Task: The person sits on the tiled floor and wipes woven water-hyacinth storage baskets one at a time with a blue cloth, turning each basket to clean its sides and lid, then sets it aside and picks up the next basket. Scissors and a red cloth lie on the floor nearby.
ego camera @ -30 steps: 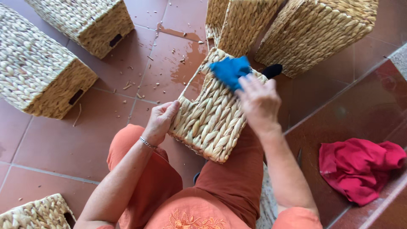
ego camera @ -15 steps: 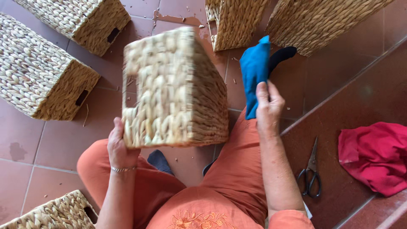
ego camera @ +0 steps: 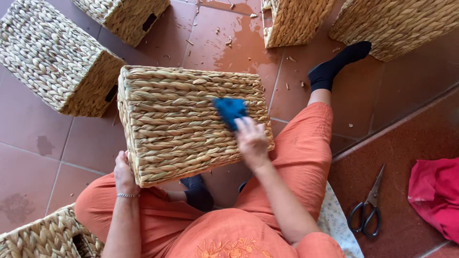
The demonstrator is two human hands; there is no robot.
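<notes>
A woven straw basket lies on its side across my lap, one broad face turned up. My left hand grips its near left corner from below. My right hand presses a blue cloth flat against the basket's upper face, near its right edge. My legs in orange trousers and black socks stretch out under and beside the basket.
Several more straw baskets stand around on the red tiles: one at the left, one top left, two at the top right, one bottom left. Black scissors and a red cloth lie at the right.
The basket went from being held upright in my left hand to lying across my lap. My right hand brought the blue cloth down from the air onto the basket's face.
</notes>
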